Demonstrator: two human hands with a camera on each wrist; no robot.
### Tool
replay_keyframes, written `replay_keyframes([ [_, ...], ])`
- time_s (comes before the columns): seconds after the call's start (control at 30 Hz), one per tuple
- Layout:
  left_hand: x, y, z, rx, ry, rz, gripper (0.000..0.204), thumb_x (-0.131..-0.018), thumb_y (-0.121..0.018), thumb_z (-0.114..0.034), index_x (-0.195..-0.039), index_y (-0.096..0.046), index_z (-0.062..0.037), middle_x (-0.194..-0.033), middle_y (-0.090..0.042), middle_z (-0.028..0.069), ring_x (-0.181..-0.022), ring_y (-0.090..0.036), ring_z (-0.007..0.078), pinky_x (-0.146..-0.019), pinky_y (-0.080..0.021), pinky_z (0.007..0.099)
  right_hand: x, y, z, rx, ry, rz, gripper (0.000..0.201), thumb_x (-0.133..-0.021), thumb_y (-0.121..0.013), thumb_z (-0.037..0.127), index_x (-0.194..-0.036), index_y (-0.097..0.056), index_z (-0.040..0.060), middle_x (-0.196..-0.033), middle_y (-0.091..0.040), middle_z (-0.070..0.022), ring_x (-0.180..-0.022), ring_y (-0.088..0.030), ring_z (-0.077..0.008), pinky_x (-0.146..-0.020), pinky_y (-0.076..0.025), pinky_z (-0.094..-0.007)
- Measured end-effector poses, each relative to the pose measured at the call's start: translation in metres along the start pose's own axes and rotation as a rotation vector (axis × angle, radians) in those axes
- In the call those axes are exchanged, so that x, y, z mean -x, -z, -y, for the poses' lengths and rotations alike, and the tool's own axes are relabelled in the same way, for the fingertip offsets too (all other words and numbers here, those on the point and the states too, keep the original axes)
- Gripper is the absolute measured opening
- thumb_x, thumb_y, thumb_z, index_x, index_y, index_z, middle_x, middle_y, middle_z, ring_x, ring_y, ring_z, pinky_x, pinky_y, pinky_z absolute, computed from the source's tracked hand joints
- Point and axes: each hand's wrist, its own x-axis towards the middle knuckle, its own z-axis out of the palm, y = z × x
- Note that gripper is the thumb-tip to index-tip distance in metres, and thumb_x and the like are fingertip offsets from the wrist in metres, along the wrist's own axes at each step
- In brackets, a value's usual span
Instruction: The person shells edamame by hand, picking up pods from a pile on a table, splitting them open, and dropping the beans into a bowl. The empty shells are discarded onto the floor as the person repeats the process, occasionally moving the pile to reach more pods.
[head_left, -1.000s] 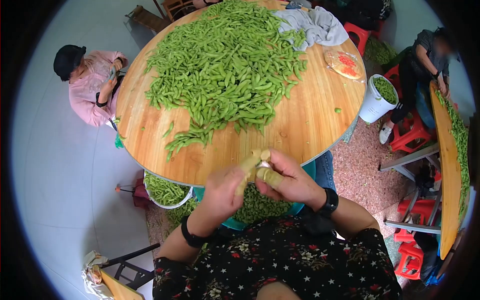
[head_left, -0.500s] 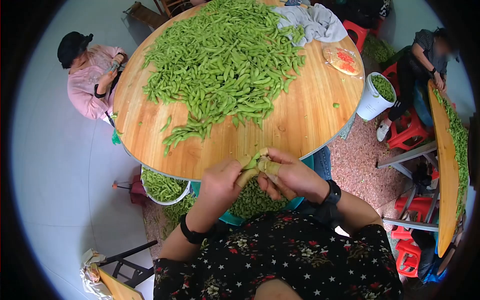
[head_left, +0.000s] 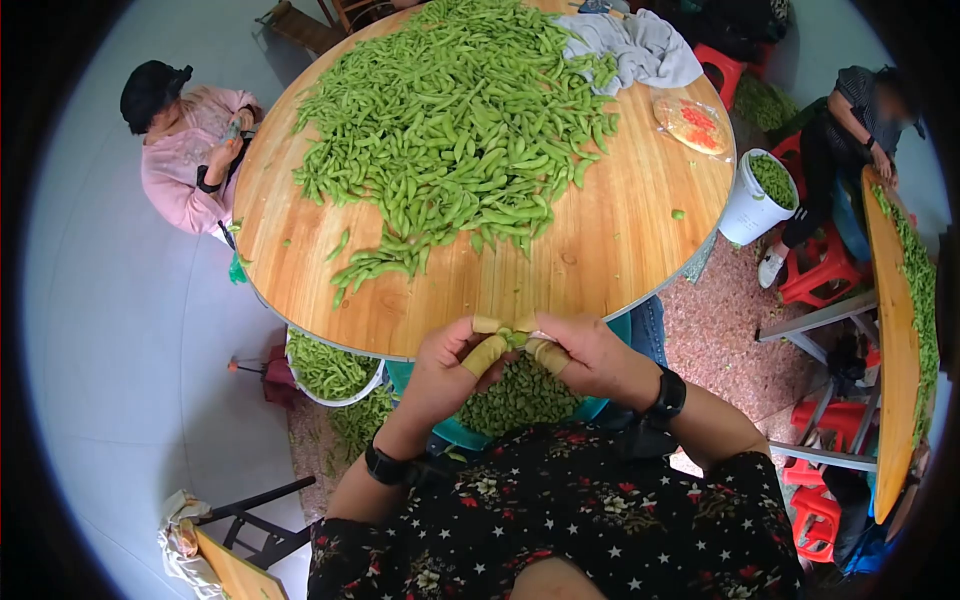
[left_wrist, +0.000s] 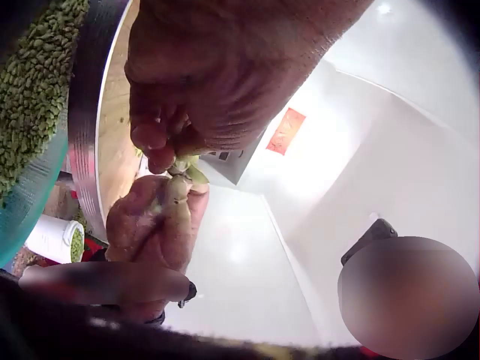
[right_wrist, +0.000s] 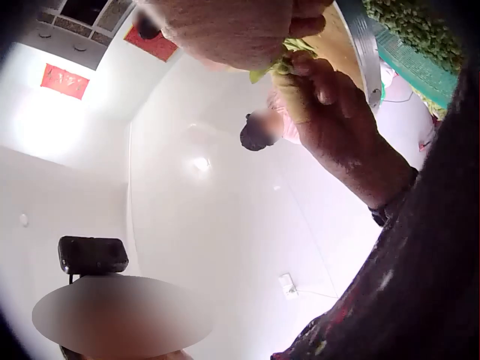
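My left hand [head_left: 450,365] and right hand [head_left: 592,352] meet fingertip to fingertip just off the near table edge. Between them they pinch a green soybean pod [head_left: 515,338], partly covered by fingers; its green end [right_wrist: 259,75] pokes out in the right wrist view. Yellowish wraps cover the thumbs and forefingers. Right below the hands is a teal basin [head_left: 455,436] full of shelled green beans [head_left: 520,398]. In front, a big heap of pods [head_left: 450,130] spreads over the round wooden table [head_left: 620,240].
A white bucket of pods [head_left: 378,385] stands below the table at left, another white bucket [head_left: 748,215] at right. On the table's far right lie a grey cloth [head_left: 645,50] and a bagged flat round item [head_left: 690,125]. People sit at left and far right.
A second ago the fingertips met higher with no green pod showing. Half a second ago a pod appeared at the left fingertips. Now both hands are level, pinching it, and the right fingers have drawn in.
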Motion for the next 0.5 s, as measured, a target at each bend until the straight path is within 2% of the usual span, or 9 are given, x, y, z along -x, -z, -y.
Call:
replay_keyframes([
  [0.07,0.002,-0.003,0.002,-0.077,-0.115,-0.007,0.014,-0.093,-0.058,-0.006,-0.107,-0.062,-0.0049,-0.082,-0.066,0.0035,-0.064,-0.056,0.0073,-0.055,-0.046,0.0217,-0.001,0.005,0.003,-0.160,-0.126,0.059,0.013,-0.090,-0.053,0.010,-0.102,-0.054,0.0053,-0.078,-0.058,-0.0172,-0.074,-0.061,-0.0364,-0.064,-0.048,-0.0383],
  [0.1,0.000,-0.005,0.008,-0.079,-0.114,-0.007,0.014,-0.093,-0.058,-0.006,-0.107,-0.062,-0.0049,-0.082,-0.066,0.0035,-0.064,-0.056,0.0073,-0.055,-0.046,0.0217,-0.001,0.005,0.001,-0.162,-0.126,0.058,0.013,-0.090,-0.053,0.010,-0.102,-0.054,0.0053,-0.078,-0.058,-0.0172,-0.074,-0.061,-0.0364,-0.064,-0.048,-0.0383],
  [0.17,-0.005,-0.005,0.024,-0.405,-0.502,-0.108,0.018,-0.090,-0.060,-0.003,-0.107,-0.062,-0.0028,-0.084,-0.067,0.0041,-0.071,-0.061,0.0103,-0.064,-0.049,0.0237,-0.001,0.005,-0.003,-0.178,-0.137,0.059,0.016,-0.089,-0.054,0.009,-0.105,-0.054,0.0060,-0.079,-0.059,-0.0177,-0.077,-0.061,-0.0371,-0.065,-0.048,-0.0393],
  [0.3,-0.001,-0.012,0.006,-0.521,-0.489,-0.123,0.018,-0.087,-0.061,0.000,-0.105,-0.063,-0.0007,-0.086,-0.067,0.0046,-0.076,-0.063,0.0111,-0.069,-0.049,0.0241,-0.002,0.001,-0.005,-0.052,-0.012,-0.038,0.014,-0.089,-0.054,0.009,-0.103,-0.054,0.0056,-0.079,-0.059,-0.0173,-0.075,-0.061,-0.0374,-0.064,-0.048,-0.0388],
  [0.37,-0.001,-0.008,0.011,-0.462,-0.383,-0.133,0.016,-0.086,-0.059,0.003,-0.101,-0.064,-0.0005,-0.088,-0.066,0.0044,-0.078,-0.061,0.0093,-0.069,-0.048,0.0236,-0.001,-0.002,-0.007,0.039,0.047,-0.037,0.013,-0.086,-0.055,0.007,-0.099,-0.053,0.0051,-0.078,-0.058,-0.0164,-0.070,-0.061,-0.0364,-0.059,-0.048,-0.0389],
  [0.4,-0.001,-0.008,0.012,-0.462,-0.382,-0.134,0.016,-0.086,-0.059,0.003,-0.101,-0.064,-0.0005,-0.088,-0.066,0.0044,-0.078,-0.061,0.0093,-0.069,-0.048,0.0236,-0.001,-0.003,-0.005,0.038,0.047,-0.037,0.013,-0.086,-0.055,0.007,-0.099,-0.053,0.0051,-0.078,-0.058,-0.0164,-0.070,-0.061,-0.0364,-0.059,-0.048,-0.0389],
  [0.47,0.000,-0.011,0.016,-0.307,-0.330,-0.191,0.015,-0.084,-0.057,0.006,-0.097,-0.063,0.0003,-0.084,-0.063,0.0026,-0.076,-0.058,0.0075,-0.067,-0.047,0.0225,0.000,-0.006,-0.001,0.219,0.178,-0.023,0.015,-0.082,-0.057,0.005,-0.095,-0.051,0.0050,-0.074,-0.056,-0.0142,-0.064,-0.059,-0.0349,-0.053,-0.046,-0.0402],
  [0.5,-0.002,-0.011,0.021,-0.306,-0.325,-0.189,0.015,-0.084,-0.057,0.006,-0.097,-0.063,0.0003,-0.084,-0.063,0.0026,-0.076,-0.058,0.0075,-0.067,-0.047,0.0225,0.001,-0.007,0.001,0.216,0.173,-0.023,0.015,-0.082,-0.057,0.005,-0.095,-0.051,0.0050,-0.074,-0.056,-0.0142,-0.064,-0.059,-0.0349,-0.053,-0.046,-0.0402],
])
